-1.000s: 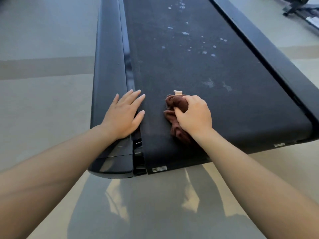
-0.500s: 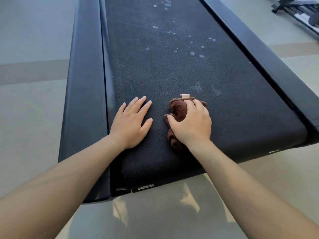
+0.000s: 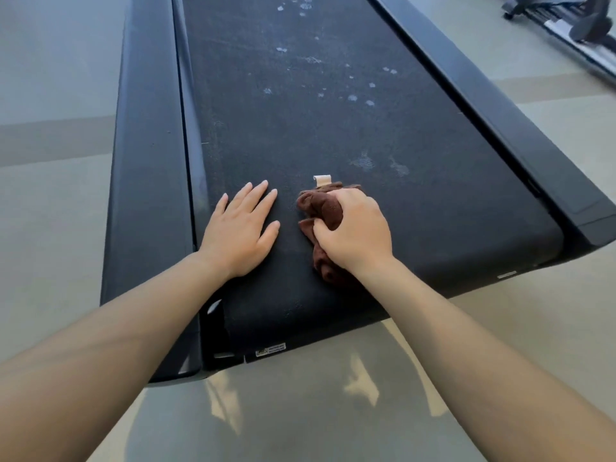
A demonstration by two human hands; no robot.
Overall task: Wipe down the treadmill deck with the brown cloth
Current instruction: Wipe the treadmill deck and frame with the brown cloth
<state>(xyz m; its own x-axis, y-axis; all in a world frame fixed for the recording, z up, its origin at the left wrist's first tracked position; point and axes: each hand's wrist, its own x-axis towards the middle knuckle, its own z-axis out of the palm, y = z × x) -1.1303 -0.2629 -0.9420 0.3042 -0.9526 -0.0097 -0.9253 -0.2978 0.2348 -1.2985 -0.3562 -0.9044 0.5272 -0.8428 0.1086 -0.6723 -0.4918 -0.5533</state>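
The black treadmill deck [image 3: 300,121] runs away from me, with pale smudges and spots across its middle and far part. A bunched brown cloth [image 3: 320,208] with a small beige tag lies on the belt near its rear end. My right hand [image 3: 356,228] is shut on the cloth and presses it onto the belt. Beside it, my left hand [image 3: 240,228] rests flat on the belt with fingers spread and holds nothing.
Dark side rails [image 3: 146,195] flank the belt left and right [image 3: 520,155]. The treadmill's rear edge with a small label [image 3: 270,350] is close to me. Grey floor surrounds it, and another machine's base [image 3: 566,25] stands at the far right.
My left hand has moved from the left side rail onto the belt, next to the cloth. The right hand has stayed on the cloth; the view has shifted a little.
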